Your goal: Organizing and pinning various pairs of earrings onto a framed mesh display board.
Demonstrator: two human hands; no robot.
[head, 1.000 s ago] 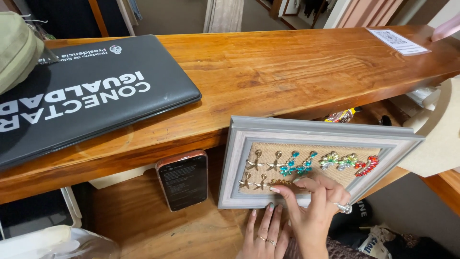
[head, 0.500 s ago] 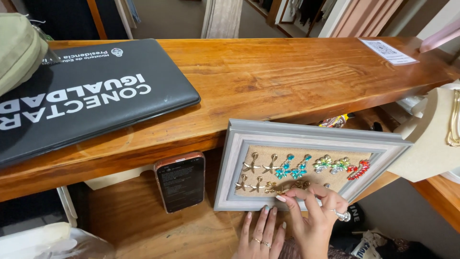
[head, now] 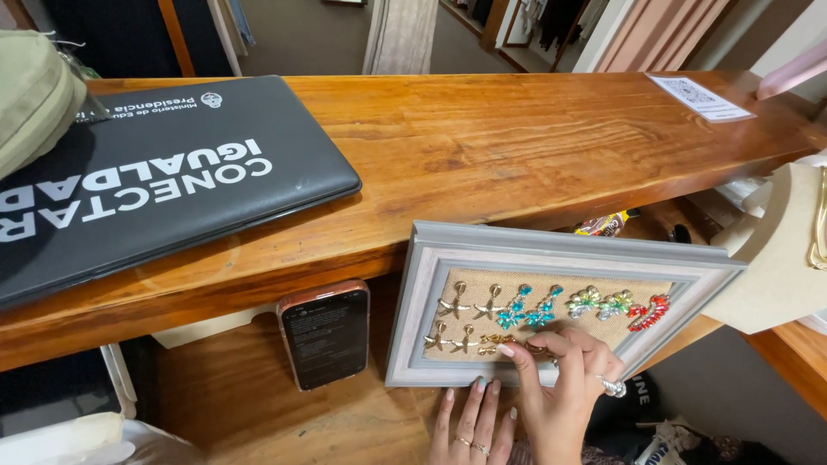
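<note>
A grey picture frame (head: 431, 301) with a burlap backing leans against the wooden counter's front edge. Pinned on the burlap are gold starfish earrings (head: 469, 303), blue ones (head: 525, 308), pale multicoloured ones (head: 599, 301) and a red pair (head: 648, 312). My right hand (head: 560, 387), with a ring on one finger, pinches a small gold earring (head: 493, 342) in the bottom row. My left hand (head: 475, 424) lies flat below the frame, fingers spread, with the fingertips at its lower edge.
A closed dark laptop (head: 164, 189) and a green bag (head: 30, 99) lie on the wooden counter (head: 517, 146); a white paper (head: 698, 96) lies far right. A phone (head: 325, 331) stands on the lower shelf left of the frame. A beige necklace bust (head: 780, 258) is at right.
My right hand slid left along the bottom row of the burlap, from the middle to the gold earring. The frame stayed in place against the counter.
</note>
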